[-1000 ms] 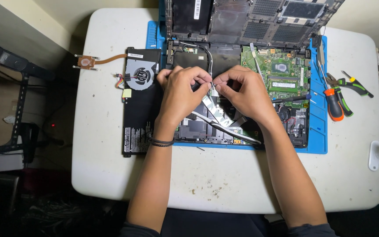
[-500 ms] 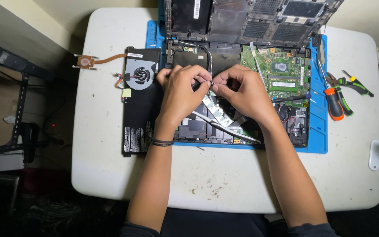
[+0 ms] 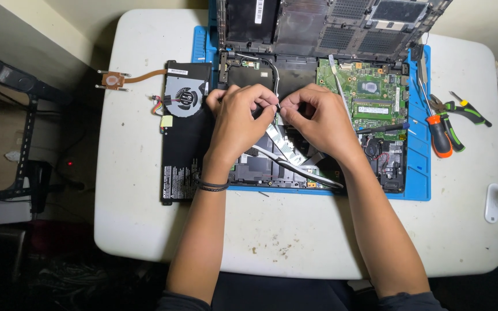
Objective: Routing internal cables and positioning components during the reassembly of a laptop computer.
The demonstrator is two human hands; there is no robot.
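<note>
Pinching a flat silvery ribbon cable [image 3: 280, 141], both hands meet over an opened laptop [image 3: 376, 103].

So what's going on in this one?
A person is working inside an opened laptop lying on a blue mat on a white table. Left hand and right hand meet over the middle of the chassis, fingertips pinching something small by a thin cable. A removed cooling fan lies to the left, and a green circuit board and an orange-handled screwdriver to the right.
</note>
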